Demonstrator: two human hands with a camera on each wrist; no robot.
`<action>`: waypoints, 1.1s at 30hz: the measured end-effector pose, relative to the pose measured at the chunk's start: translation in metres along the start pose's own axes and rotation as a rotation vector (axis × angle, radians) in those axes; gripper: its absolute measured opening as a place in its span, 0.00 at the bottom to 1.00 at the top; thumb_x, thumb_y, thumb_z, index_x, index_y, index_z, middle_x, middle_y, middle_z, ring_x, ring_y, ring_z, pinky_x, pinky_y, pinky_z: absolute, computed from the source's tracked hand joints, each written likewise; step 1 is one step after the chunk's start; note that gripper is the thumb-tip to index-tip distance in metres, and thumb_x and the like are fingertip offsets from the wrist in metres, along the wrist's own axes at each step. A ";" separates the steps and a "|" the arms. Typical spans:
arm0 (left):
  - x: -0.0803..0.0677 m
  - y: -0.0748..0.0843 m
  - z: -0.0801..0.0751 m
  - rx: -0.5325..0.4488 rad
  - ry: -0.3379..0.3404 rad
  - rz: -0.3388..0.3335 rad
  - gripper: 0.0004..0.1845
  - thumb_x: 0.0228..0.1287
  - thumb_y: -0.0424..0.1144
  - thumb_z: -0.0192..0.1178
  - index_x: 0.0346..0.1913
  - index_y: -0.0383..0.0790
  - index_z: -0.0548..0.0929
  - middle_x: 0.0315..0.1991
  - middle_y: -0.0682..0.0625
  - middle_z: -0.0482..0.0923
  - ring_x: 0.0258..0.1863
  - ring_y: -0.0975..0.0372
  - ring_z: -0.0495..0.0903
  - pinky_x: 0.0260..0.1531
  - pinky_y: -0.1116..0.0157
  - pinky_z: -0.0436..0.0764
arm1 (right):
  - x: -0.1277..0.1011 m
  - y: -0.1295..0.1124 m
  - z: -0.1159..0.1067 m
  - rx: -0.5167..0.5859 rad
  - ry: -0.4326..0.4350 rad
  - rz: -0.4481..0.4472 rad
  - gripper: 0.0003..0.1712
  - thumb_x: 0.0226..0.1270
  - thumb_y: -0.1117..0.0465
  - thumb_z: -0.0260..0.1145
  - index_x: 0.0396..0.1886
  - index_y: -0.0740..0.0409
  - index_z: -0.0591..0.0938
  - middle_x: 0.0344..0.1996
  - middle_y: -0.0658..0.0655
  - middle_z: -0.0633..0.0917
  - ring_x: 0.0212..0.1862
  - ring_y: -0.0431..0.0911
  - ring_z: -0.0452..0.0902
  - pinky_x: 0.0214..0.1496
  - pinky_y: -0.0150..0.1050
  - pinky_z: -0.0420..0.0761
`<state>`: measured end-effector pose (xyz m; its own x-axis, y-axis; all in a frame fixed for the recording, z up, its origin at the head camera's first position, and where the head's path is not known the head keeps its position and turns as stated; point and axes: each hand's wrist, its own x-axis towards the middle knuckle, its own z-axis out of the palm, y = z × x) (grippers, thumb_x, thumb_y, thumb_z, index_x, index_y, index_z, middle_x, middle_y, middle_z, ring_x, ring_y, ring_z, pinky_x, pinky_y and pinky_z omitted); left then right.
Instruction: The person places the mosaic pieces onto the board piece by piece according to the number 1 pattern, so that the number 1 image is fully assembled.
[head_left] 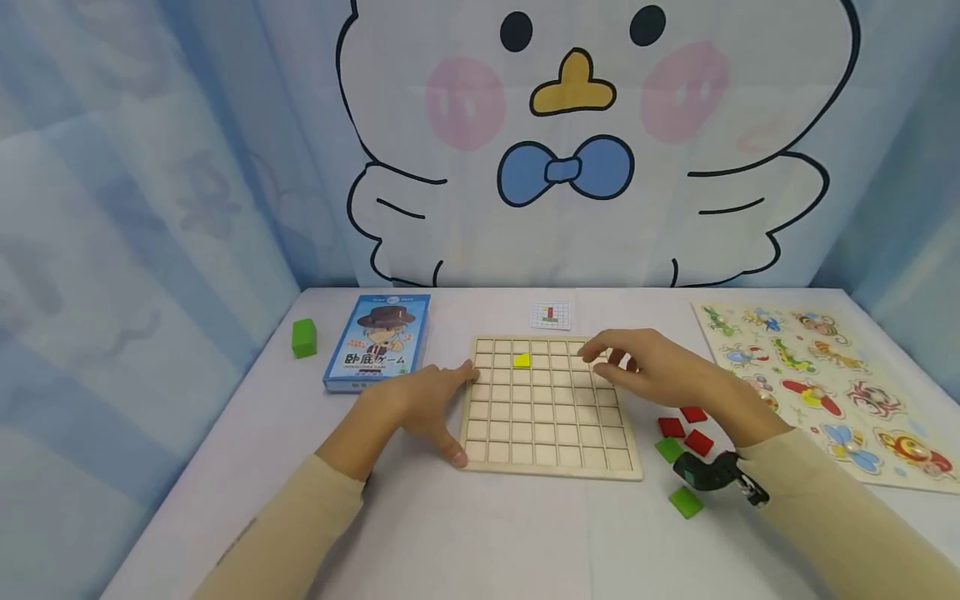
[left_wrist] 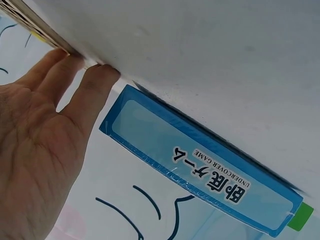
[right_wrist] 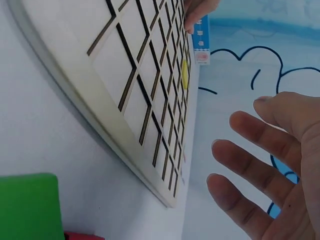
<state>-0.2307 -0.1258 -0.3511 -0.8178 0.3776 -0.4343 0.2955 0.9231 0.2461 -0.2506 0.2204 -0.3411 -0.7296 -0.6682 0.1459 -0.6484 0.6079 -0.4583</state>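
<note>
A wooden grid board [head_left: 551, 458] lies mid-table. One yellow tile [head_left: 522, 361] sits in its second row near the upper left. My left hand [head_left: 420, 407] steadies the board's left side, thumb by the lower corner and fingertips against the upper edge, spread rather than curled. Over the board's upper right hovers my right hand [head_left: 656, 367]. Its fingers [right_wrist: 250, 165] are loosely bent with nothing between them, apart from the board in the right wrist view. Behind the board lies a small card [head_left: 551, 316] printed with a grid and a red and green figure.
Several red tiles [head_left: 671, 427] and green tiles [head_left: 686, 502] lie right of the board, near my right wrist. A blue game box [head_left: 386, 342] and a green block [head_left: 303, 338] stand at the left. A sheet with insect pictures [head_left: 817, 367] covers the right side.
</note>
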 end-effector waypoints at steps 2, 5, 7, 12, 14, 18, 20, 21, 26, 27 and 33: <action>0.000 0.001 -0.001 -0.004 0.001 -0.010 0.71 0.33 0.66 0.83 0.83 0.57 0.54 0.81 0.48 0.57 0.80 0.46 0.55 0.75 0.43 0.61 | -0.006 0.001 -0.003 -0.002 0.017 -0.013 0.14 0.75 0.64 0.65 0.57 0.49 0.83 0.53 0.51 0.87 0.46 0.42 0.81 0.44 0.38 0.84; 0.001 0.004 -0.001 -0.014 -0.004 -0.015 0.71 0.33 0.65 0.83 0.83 0.57 0.54 0.81 0.48 0.57 0.80 0.46 0.55 0.76 0.43 0.60 | -0.016 0.004 -0.008 -0.007 0.031 -0.005 0.14 0.75 0.63 0.66 0.56 0.48 0.84 0.52 0.50 0.88 0.45 0.41 0.81 0.44 0.37 0.85; 0.001 0.005 -0.002 -0.013 -0.003 -0.013 0.71 0.33 0.65 0.83 0.83 0.57 0.54 0.81 0.48 0.57 0.80 0.46 0.55 0.76 0.43 0.60 | -0.024 0.005 -0.010 -0.008 0.035 0.014 0.14 0.74 0.63 0.66 0.56 0.49 0.84 0.51 0.50 0.88 0.45 0.41 0.81 0.44 0.36 0.85; 0.000 0.007 -0.003 -0.006 -0.005 -0.024 0.71 0.33 0.65 0.84 0.83 0.57 0.53 0.82 0.48 0.56 0.80 0.45 0.54 0.76 0.43 0.59 | -0.040 0.010 -0.012 -0.005 0.036 0.072 0.15 0.73 0.62 0.68 0.57 0.51 0.84 0.51 0.50 0.87 0.45 0.41 0.80 0.44 0.36 0.84; 0.000 0.007 -0.003 -0.004 -0.006 -0.030 0.71 0.34 0.65 0.84 0.83 0.57 0.53 0.82 0.49 0.56 0.81 0.45 0.53 0.76 0.42 0.59 | -0.046 0.014 -0.013 -0.011 0.044 0.078 0.15 0.72 0.62 0.68 0.57 0.51 0.84 0.51 0.50 0.87 0.45 0.40 0.80 0.44 0.36 0.84; 0.000 0.006 -0.003 0.000 -0.001 -0.027 0.71 0.34 0.65 0.83 0.83 0.57 0.53 0.82 0.48 0.56 0.80 0.45 0.54 0.75 0.42 0.60 | -0.055 0.023 -0.013 -0.013 0.067 0.063 0.16 0.70 0.64 0.70 0.56 0.51 0.84 0.49 0.50 0.88 0.42 0.38 0.79 0.40 0.35 0.84; 0.000 0.005 -0.002 0.003 0.000 -0.029 0.71 0.34 0.65 0.83 0.83 0.56 0.53 0.81 0.48 0.57 0.80 0.45 0.54 0.75 0.42 0.61 | -0.058 0.028 -0.012 -0.010 0.073 0.050 0.17 0.68 0.65 0.72 0.56 0.51 0.84 0.47 0.50 0.88 0.41 0.37 0.79 0.38 0.34 0.84; 0.000 0.004 -0.002 0.005 0.001 -0.031 0.71 0.34 0.65 0.83 0.83 0.56 0.53 0.81 0.47 0.57 0.80 0.45 0.55 0.75 0.42 0.62 | -0.060 0.031 -0.012 -0.008 0.075 0.043 0.18 0.67 0.66 0.72 0.56 0.51 0.84 0.47 0.50 0.88 0.40 0.37 0.79 0.37 0.34 0.83; 0.000 0.000 0.001 -0.014 -0.005 -0.037 0.72 0.33 0.65 0.84 0.83 0.57 0.53 0.81 0.47 0.57 0.80 0.44 0.55 0.74 0.41 0.62 | -0.070 0.041 -0.009 -0.012 0.081 0.049 0.19 0.66 0.65 0.73 0.56 0.51 0.84 0.46 0.49 0.88 0.38 0.34 0.78 0.36 0.33 0.81; 0.000 0.001 0.001 -0.020 -0.006 -0.032 0.72 0.33 0.65 0.84 0.83 0.57 0.53 0.81 0.47 0.57 0.80 0.44 0.54 0.75 0.41 0.61 | -0.073 0.043 -0.009 -0.009 0.080 0.059 0.19 0.67 0.64 0.73 0.56 0.51 0.84 0.46 0.49 0.88 0.37 0.34 0.77 0.35 0.32 0.80; 0.002 0.003 0.000 -0.008 0.004 -0.015 0.72 0.33 0.66 0.83 0.83 0.57 0.53 0.81 0.47 0.57 0.80 0.44 0.55 0.74 0.41 0.62 | -0.091 0.054 -0.013 0.043 0.075 0.131 0.21 0.67 0.61 0.74 0.59 0.51 0.83 0.46 0.50 0.87 0.31 0.35 0.77 0.32 0.32 0.78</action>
<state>-0.2309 -0.1224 -0.3513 -0.8238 0.3635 -0.4350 0.2792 0.9280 0.2466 -0.2221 0.3194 -0.3674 -0.8229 -0.5489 0.1469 -0.5375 0.6681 -0.5145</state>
